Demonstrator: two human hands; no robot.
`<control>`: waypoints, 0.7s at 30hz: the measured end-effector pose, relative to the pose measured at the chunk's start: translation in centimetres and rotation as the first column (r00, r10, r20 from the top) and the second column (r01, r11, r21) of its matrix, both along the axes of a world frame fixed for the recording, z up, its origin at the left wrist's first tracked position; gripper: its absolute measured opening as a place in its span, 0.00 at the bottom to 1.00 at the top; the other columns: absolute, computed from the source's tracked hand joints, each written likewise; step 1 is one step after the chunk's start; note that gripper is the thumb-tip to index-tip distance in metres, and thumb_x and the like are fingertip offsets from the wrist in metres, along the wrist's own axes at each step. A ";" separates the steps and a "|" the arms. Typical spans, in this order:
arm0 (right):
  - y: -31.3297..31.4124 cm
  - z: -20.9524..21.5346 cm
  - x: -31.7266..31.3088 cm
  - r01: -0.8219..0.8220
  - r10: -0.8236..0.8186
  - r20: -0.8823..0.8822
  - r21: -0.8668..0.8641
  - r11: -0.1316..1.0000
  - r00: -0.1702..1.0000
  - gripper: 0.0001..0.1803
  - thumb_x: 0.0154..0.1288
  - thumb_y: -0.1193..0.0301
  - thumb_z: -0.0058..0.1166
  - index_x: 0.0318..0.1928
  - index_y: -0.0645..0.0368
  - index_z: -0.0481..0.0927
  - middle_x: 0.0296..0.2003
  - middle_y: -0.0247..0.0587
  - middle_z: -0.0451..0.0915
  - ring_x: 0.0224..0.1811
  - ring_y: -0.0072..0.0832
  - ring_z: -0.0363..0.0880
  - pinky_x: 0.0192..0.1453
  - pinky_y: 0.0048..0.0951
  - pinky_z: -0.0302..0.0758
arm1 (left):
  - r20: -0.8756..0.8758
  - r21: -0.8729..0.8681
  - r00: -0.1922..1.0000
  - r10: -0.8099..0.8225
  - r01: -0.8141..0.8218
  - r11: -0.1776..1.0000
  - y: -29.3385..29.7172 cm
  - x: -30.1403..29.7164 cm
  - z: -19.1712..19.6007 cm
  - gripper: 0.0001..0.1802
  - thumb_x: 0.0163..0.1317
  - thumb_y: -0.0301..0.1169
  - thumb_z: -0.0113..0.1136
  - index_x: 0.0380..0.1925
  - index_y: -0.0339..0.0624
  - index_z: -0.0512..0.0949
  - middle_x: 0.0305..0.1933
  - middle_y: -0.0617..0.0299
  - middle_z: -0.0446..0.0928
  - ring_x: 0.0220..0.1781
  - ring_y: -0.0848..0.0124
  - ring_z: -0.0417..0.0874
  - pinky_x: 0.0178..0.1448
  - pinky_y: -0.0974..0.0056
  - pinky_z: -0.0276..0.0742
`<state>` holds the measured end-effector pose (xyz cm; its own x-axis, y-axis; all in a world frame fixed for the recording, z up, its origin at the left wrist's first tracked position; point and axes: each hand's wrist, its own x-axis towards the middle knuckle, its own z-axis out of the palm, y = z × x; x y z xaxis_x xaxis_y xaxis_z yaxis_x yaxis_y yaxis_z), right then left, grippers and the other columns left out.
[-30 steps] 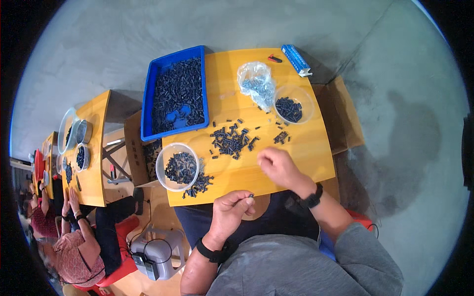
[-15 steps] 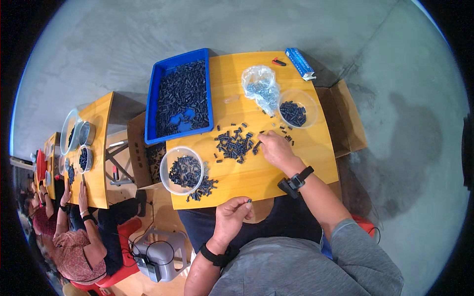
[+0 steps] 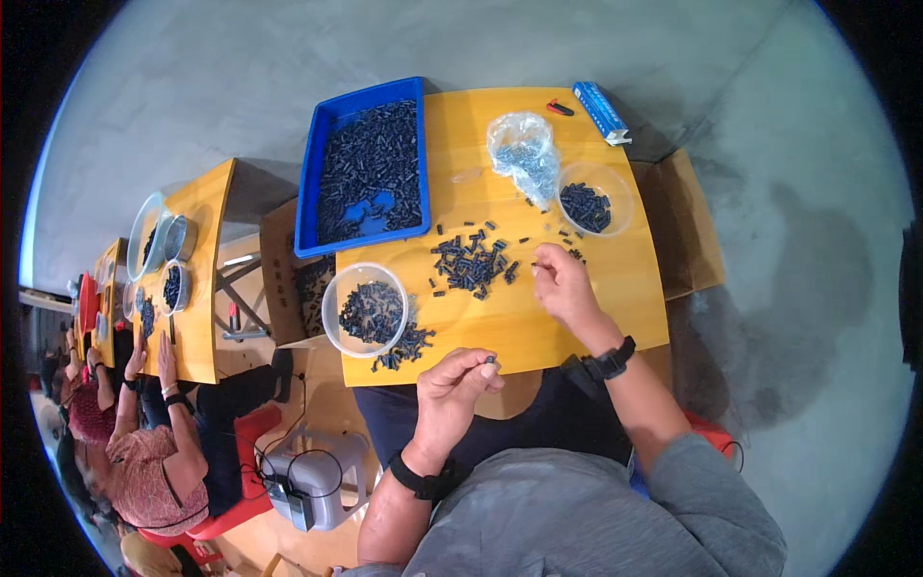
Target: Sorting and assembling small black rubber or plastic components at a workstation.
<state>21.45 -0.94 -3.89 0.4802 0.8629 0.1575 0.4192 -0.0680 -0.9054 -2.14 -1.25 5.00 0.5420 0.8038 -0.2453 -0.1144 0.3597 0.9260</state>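
Observation:
My left hand (image 3: 454,387) is at the table's near edge, thumb and forefinger pinched on a small dark part (image 3: 490,360) whose tip shows. My right hand (image 3: 567,288) hovers over the table's right half with its fingers pressed together; whatever is in them is too small to name. To its left lies a loose pile of short black cylindrical parts (image 3: 471,263). A clear round tub (image 3: 329,306) with many small dark pieces stands at the left front, with more pieces (image 3: 404,348) spilled beside it.
At the back left sits a blue tray (image 3: 304,202) full of black parts. A clear plastic bag (image 3: 519,144) of small shiny pieces, another round tub (image 3: 625,207), a red-and-black tool (image 3: 560,108) and a blue box (image 3: 601,113) lie toward the back right. Another person (image 3: 159,471) works at the left.
My right hand has drawn back to the right, away from the pile. My left hand keeps its pinch on the small part. The whole view has shifted slightly.

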 end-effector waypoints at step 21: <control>-6.2 12.9 -7.6 -0.343 0.407 -0.314 0.238 0.908 0.858 0.06 0.64 0.84 0.50 0.41 0.70 0.78 0.31 0.42 0.78 0.26 0.22 0.80 0.29 0.20 0.75 | 0.084 0.072 0.995 -0.045 0.038 0.997 -1.1 -0.3 2.2 0.06 0.63 0.19 0.56 0.39 0.29 0.80 0.34 0.56 0.81 0.32 0.71 0.81 0.39 0.68 0.79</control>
